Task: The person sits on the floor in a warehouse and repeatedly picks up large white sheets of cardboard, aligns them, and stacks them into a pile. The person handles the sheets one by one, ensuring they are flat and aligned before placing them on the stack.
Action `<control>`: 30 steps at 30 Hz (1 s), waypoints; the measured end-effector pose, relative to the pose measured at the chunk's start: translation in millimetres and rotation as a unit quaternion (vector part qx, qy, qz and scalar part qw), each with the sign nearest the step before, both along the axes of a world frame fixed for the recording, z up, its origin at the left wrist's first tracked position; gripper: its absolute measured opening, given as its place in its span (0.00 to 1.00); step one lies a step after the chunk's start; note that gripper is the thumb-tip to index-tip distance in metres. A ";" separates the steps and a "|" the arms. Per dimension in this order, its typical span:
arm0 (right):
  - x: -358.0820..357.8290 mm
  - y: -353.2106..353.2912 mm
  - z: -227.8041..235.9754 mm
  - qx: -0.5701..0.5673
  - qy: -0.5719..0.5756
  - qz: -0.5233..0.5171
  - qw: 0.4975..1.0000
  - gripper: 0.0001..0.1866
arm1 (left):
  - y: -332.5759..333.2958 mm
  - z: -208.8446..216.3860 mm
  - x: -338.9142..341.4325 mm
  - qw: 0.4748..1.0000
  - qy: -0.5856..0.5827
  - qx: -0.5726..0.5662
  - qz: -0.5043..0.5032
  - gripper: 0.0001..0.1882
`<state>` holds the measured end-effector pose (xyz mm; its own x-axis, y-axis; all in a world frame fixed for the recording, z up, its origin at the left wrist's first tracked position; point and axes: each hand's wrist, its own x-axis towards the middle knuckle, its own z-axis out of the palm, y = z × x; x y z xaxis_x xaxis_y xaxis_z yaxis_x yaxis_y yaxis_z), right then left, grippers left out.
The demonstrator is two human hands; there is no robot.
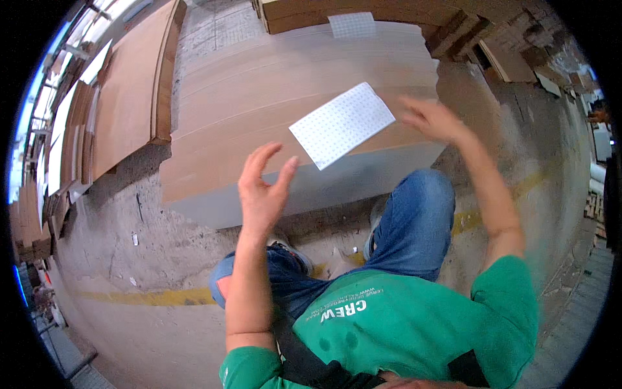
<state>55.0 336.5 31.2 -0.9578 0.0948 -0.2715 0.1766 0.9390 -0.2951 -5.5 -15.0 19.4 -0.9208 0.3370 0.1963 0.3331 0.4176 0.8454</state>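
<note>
A white sheet with rows of small printed marks (343,126) is slanted over the front part of a stack of flat brown cardboard (233,117). Its lower corner reaches past the stack's front edge; whether it rests there or is in the air I cannot tell. Left of the sheet, my left hand (262,188) is raised, thumb and fingers apart, holding nothing. My right hand (431,120) is by the sheet's right corner, its fingers stretched out and somewhat blurred. A small gap seems to lie between them and the sheet.
Another patterned white sheet (352,26) lies at the stack's far edge. Large brown boards (133,91) stand on the left, with more cardboard (363,10) at the back. A yellow line (155,297) crosses the concrete floor beside my legs. Small scraps (135,239) lie on the floor.
</note>
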 end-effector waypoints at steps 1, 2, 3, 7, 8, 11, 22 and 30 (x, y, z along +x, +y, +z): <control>55.0 16.6 -21.1 -0.117 -0.030 -0.102 0.987 0.24 | -1.2 4.5 4.4 1.000 0.002 -0.004 -0.002 0.17; 121.3 55.1 -69.4 -0.198 -0.002 -0.195 0.961 0.28 | -0.5 6.1 8.8 1.000 -0.012 -0.003 -0.014 0.17; 161.1 32.6 -73.8 -0.395 0.006 -0.435 0.809 0.31 | -7.7 3.5 11.2 1.000 -0.020 -0.010 -0.010 0.18; 285.2 -33.3 -114.1 -0.572 0.114 -0.582 0.566 0.33 | 5.3 -21.9 13.0 0.962 -0.262 -0.079 -0.020 0.19; 287.2 -35.2 -110.5 -0.568 0.096 -0.577 0.579 0.32 | 8.9 -41.2 9.5 0.958 -0.253 -0.131 -0.033 0.21; 287.0 -30.0 -99.5 -0.504 0.075 -0.509 0.693 0.26 | 16.8 -87.0 8.9 0.958 -0.160 -0.236 0.030 0.24; 169.0 5.8 -58.5 -0.291 0.285 -0.311 0.859 0.18 | 84.7 -133.6 34.6 0.891 -0.372 0.166 0.201 0.19; 113.3 -12.4 -36.1 -0.450 0.090 -0.183 0.869 0.23 | 102.9 -75.2 68.1 0.813 -0.460 0.336 0.122 0.15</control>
